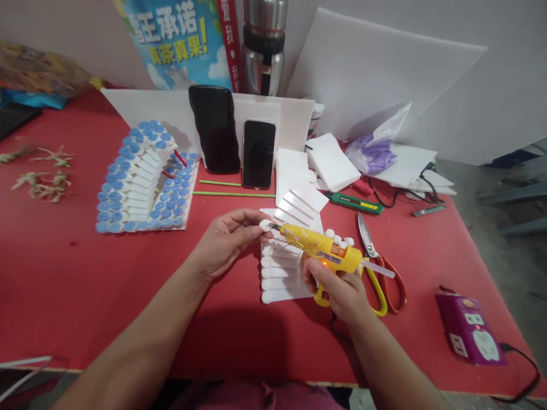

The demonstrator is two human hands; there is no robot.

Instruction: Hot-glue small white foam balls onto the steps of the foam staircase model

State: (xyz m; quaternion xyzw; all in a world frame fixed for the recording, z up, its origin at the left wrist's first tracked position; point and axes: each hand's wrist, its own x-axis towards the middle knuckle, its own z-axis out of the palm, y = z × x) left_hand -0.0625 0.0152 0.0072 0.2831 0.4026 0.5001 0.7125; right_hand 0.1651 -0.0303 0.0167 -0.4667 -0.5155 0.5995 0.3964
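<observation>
My right hand (335,285) grips a yellow hot glue gun (314,242), its nozzle pointing left and a clear glue stick (378,266) sticking out of its back. Pinched in my left hand (233,239) is a small round white piece (265,226), right at the nozzle tip; I cannot make out its material. Beneath both hands lies a white board (280,293) with a row of round white pieces (267,273) along its left edge and strips across it. Several loose white pieces (339,237) sit just behind the gun.
A blue-and-white craft model (147,182) stands at the left. Two phones (216,131) lean on a white panel (294,117) at the back. Red-and-yellow-handled scissors (391,285), a green utility knife (356,203) and a purple power socket box (470,330) lie at the right.
</observation>
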